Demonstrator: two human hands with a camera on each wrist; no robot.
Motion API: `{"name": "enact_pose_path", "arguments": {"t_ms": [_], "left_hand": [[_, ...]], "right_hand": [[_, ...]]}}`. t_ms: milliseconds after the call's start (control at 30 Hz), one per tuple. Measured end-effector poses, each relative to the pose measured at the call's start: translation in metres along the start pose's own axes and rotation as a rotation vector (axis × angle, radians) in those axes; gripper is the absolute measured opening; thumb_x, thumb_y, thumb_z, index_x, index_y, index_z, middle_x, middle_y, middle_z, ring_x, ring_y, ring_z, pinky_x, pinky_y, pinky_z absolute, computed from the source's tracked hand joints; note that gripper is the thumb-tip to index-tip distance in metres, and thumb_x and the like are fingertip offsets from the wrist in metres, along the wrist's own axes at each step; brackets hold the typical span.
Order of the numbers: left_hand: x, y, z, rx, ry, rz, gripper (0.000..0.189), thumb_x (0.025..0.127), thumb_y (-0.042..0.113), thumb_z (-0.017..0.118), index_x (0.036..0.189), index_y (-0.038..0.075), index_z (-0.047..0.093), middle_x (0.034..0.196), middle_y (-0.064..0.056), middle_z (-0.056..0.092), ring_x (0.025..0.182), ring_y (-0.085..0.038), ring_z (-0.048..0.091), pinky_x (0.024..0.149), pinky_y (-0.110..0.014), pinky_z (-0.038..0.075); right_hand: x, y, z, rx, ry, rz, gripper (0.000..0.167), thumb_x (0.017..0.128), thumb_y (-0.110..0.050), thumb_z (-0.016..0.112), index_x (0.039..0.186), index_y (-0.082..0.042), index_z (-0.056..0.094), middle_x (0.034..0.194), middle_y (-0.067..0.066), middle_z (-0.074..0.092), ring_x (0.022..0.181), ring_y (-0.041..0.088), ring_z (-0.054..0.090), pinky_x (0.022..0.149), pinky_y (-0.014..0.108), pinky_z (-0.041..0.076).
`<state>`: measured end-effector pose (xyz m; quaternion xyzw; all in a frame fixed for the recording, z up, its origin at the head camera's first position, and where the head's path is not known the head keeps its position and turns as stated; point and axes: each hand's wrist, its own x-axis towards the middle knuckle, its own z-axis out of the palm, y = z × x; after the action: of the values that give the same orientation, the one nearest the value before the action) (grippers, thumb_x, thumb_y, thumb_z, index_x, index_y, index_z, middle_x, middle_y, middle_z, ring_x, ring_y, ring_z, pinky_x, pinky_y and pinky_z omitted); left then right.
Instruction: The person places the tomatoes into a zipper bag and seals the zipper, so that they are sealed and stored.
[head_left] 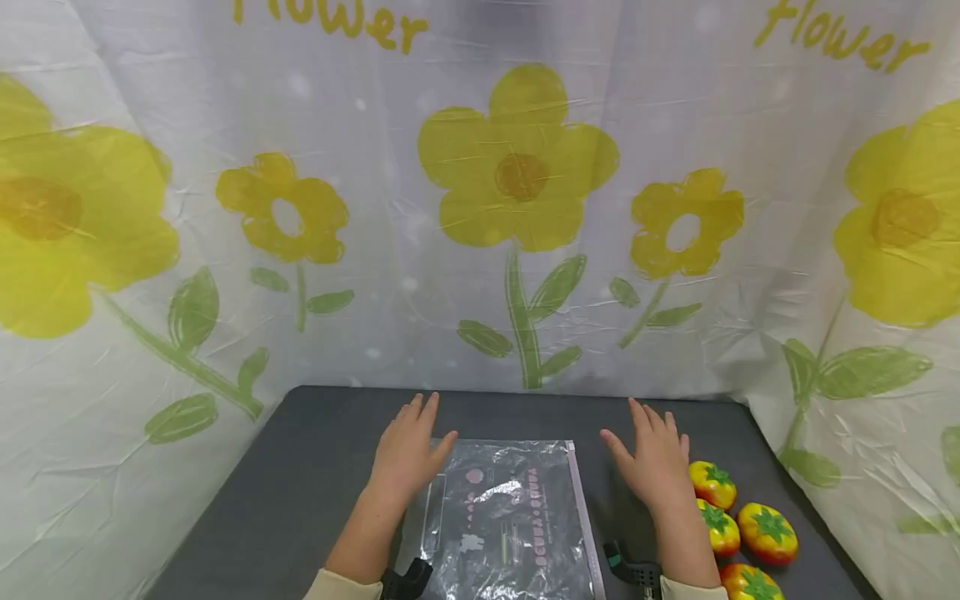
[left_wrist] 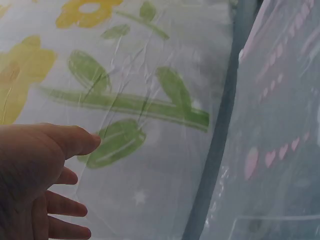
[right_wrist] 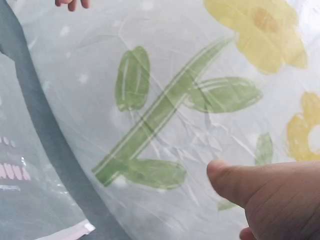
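Observation:
A clear plastic zip bag [head_left: 487, 508] with pink print lies flat on the dark table, its pale zip strip along the right side. My left hand [head_left: 408, 454] is at the bag's left edge, fingers extended and thumb apart, holding nothing; whether it touches the bag I cannot tell. In the left wrist view that hand [left_wrist: 45, 180] shows spread, relaxed fingers. To the right of the bag is my right hand [head_left: 652, 458], also with straight fingers and nothing held. Several red-and-yellow toy persimmons [head_left: 768, 533] with green tops sit beside the right forearm, one partly hidden by it.
The dark table [head_left: 247, 517] ends at a white curtain [head_left: 375, 333] printed with yellow flowers, which hangs behind and at both sides. A black wrist strap [head_left: 408, 579] is on the left wrist, another strap [head_left: 637, 573] on the right.

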<state>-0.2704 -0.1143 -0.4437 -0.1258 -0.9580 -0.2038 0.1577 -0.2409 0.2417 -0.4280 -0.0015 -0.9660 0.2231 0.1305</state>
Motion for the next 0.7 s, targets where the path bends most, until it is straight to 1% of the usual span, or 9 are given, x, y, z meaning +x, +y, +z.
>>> {"name": "enact_pose_path", "arguments": {"t_ms": [67,167,300,500,600,700], "left_hand": [[0.000,0.006,0.002,-0.003,0.011,0.016,0.074,0.098,0.038,0.068,0.154,-0.001,0.040,0.154,-0.032,0.038,0.138,-0.051,0.042,0.106,-0.063,0.039],[-0.001,0.015,0.006,-0.007,0.024,0.042,0.073,0.096,0.035,0.071,0.153,-0.002,0.042,0.152,-0.032,0.041,0.135,-0.050,0.046,0.103,-0.062,0.042],[-0.002,0.032,0.011,0.002,0.024,0.064,0.066,0.095,0.033,0.072,0.146,-0.003,0.050,0.145,-0.030,0.049,0.126,-0.048,0.054,0.097,-0.059,0.048],[0.001,0.058,0.024,-0.001,0.005,0.070,0.050,0.095,0.033,0.072,0.131,0.000,0.063,0.127,-0.020,0.060,0.111,-0.039,0.062,0.085,-0.052,0.054],[0.002,0.068,0.031,-0.013,-0.020,0.067,0.046,0.096,0.033,0.071,0.128,0.001,0.066,0.119,-0.017,0.061,0.103,-0.034,0.063,0.079,-0.048,0.055],[0.003,0.076,0.037,-0.026,-0.046,0.072,0.043,0.095,0.032,0.071,0.126,0.001,0.067,0.116,-0.017,0.062,0.099,-0.033,0.063,0.075,-0.047,0.055]], "right_hand": [[0.000,0.002,-0.002,0.002,0.028,-0.024,0.071,0.101,-0.039,0.063,0.152,0.003,0.040,0.149,0.034,0.041,0.142,0.061,0.024,0.108,0.078,0.015],[0.000,0.005,-0.004,0.020,0.068,-0.061,0.062,0.099,-0.032,0.066,0.147,0.004,0.048,0.142,0.034,0.049,0.134,0.057,0.039,0.106,0.073,0.027],[0.000,0.005,-0.006,0.044,0.077,-0.069,0.057,0.099,-0.030,0.067,0.144,0.003,0.053,0.137,0.032,0.052,0.124,0.050,0.052,0.102,0.065,0.039],[0.001,0.006,-0.008,0.059,0.057,-0.047,0.053,0.099,-0.028,0.067,0.143,0.000,0.056,0.137,0.030,0.053,0.124,0.049,0.053,0.102,0.064,0.040],[0.000,0.006,-0.009,0.069,0.052,-0.037,0.052,0.099,-0.027,0.067,0.142,0.000,0.057,0.137,0.030,0.053,0.124,0.048,0.053,0.102,0.063,0.040],[-0.001,0.007,-0.010,0.078,0.049,-0.034,0.051,0.099,-0.027,0.067,0.141,0.000,0.058,0.136,0.029,0.053,0.123,0.047,0.054,0.103,0.063,0.040]]}}
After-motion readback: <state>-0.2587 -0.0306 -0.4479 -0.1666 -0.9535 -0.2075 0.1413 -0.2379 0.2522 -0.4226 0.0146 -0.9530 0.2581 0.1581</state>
